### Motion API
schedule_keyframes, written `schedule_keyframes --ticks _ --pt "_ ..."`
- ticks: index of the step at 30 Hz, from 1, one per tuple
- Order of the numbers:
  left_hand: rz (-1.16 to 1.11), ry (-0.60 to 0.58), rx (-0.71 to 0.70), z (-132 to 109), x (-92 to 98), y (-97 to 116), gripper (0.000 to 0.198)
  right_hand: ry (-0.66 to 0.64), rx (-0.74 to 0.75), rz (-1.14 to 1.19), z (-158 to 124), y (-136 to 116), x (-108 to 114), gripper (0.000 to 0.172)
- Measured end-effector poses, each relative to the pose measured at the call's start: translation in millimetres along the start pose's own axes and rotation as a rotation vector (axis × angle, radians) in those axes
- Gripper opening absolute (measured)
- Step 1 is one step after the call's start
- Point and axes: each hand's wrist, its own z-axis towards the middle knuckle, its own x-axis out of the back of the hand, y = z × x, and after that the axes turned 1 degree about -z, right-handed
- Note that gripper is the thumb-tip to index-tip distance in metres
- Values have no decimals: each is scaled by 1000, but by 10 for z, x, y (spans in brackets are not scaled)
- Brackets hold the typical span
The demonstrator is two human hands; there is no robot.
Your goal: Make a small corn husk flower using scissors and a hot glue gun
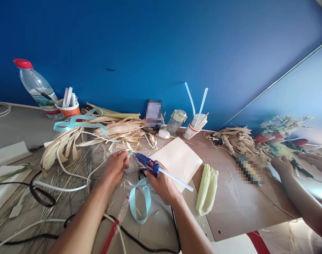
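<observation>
My right hand is wrapped round a blue hot glue gun, its nozzle pointing left. A long translucent glue stick sticks out of the gun's back end. Close to the nozzle, my left hand pinches the end of a light blue ribbon. A loop of light blue ribbon hangs below my hands, over the table. Under the gun and to its right lies a sheet of white paper. A pale green folded husk piece rests right of my right forearm.
Dried corn husks, thin wires and a white cable spread over the left side. Along the blue wall stand a plastic bottle, a glass jar and a paper cup with glue sticks. Another person's hands are at the right.
</observation>
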Motion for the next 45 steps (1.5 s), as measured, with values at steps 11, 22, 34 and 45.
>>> schedule_keyframes --ticks 11,22,34,45 --pt "17 29 43 -5 -24 18 25 -12 21 12 28 -47 -12 14" --pt "37 20 31 -23 -47 15 23 -7 23 22 41 -48 -30 14" --pt "25 19 32 1 -11 -1 26 0 16 -9 26 -41 -18 14" --pt "-35 13 16 -13 -17 39 28 30 -35 36 10 6 17 10"
